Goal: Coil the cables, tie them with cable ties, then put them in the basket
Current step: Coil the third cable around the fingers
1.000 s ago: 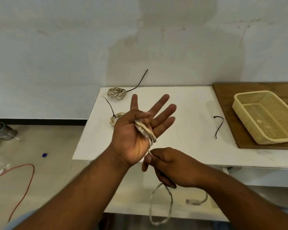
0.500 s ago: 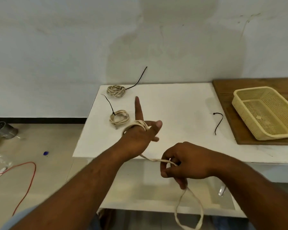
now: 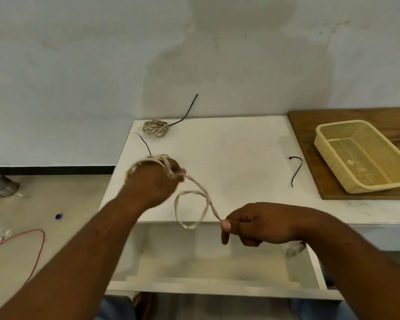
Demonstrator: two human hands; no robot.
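A cream cable (image 3: 189,209) is wound in several turns around my left hand (image 3: 151,183), which is seen from its back over the white table's left part. From that hand the cable runs down in a slack loop to my right hand (image 3: 256,224), which pinches it near the table's front edge. One coiled cream cable (image 3: 155,128) with a black tie tail lies at the table's far left corner. Another coil is mostly hidden behind my left hand; its black tie tail (image 3: 143,142) sticks out. A loose black cable tie (image 3: 296,168) lies at mid right. The yellow mesh basket (image 3: 328,132) stands empty.
The basket rests on a wooden board (image 3: 310,135) at the right of the white table (image 3: 229,153). An open white drawer (image 3: 213,269) juts out below the table front. On the floor at left lie a red wire (image 3: 36,250) and a metal can (image 3: 0,183).
My left hand has turned over and closed, taking another turn of cable around it. My right hand has moved right and up, and the hanging cable tail has shortened into a small loop.
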